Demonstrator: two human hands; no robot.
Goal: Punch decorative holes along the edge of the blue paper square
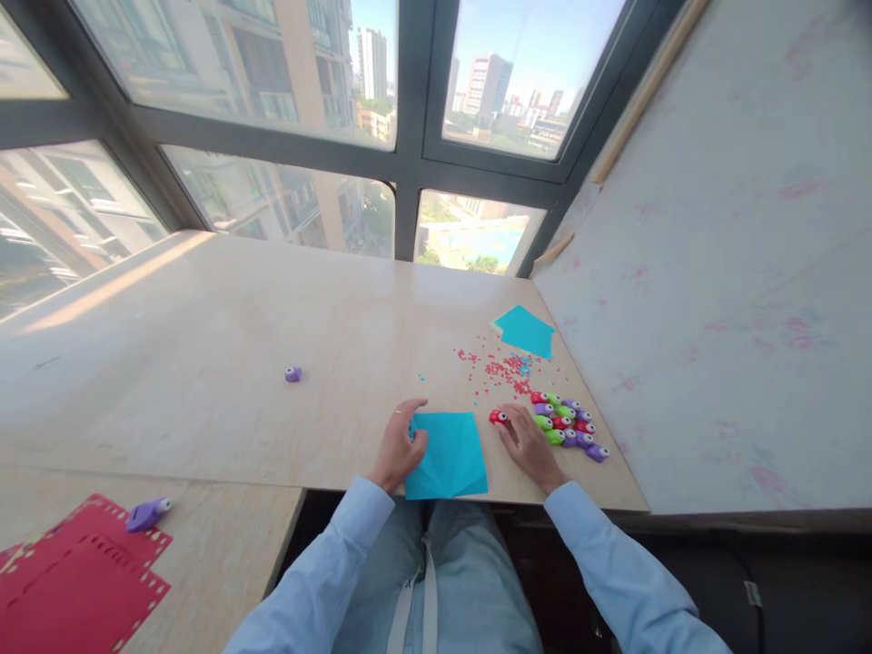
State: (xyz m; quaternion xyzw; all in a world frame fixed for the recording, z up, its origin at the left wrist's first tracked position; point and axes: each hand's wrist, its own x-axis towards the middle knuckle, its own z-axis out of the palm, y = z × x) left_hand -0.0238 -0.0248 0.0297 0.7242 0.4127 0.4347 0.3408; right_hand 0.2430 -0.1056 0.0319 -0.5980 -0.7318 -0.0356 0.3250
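Pale blue sleeves and two bare hands at the near bench (204, 363) edge, on folded paper and a small punch.
Left hand (399, 445) lies open, fingers flat on the blue folded paper (450, 454). Right hand (528, 445), loosely open, touches the red punch (497, 417) at its 10 o'clock. Clustered punches (569, 422) sit at its 2 o'clock, red confetti (500, 368) at 12, a lone purple punch (292, 373) well apart at the paper's 10 o'clock.
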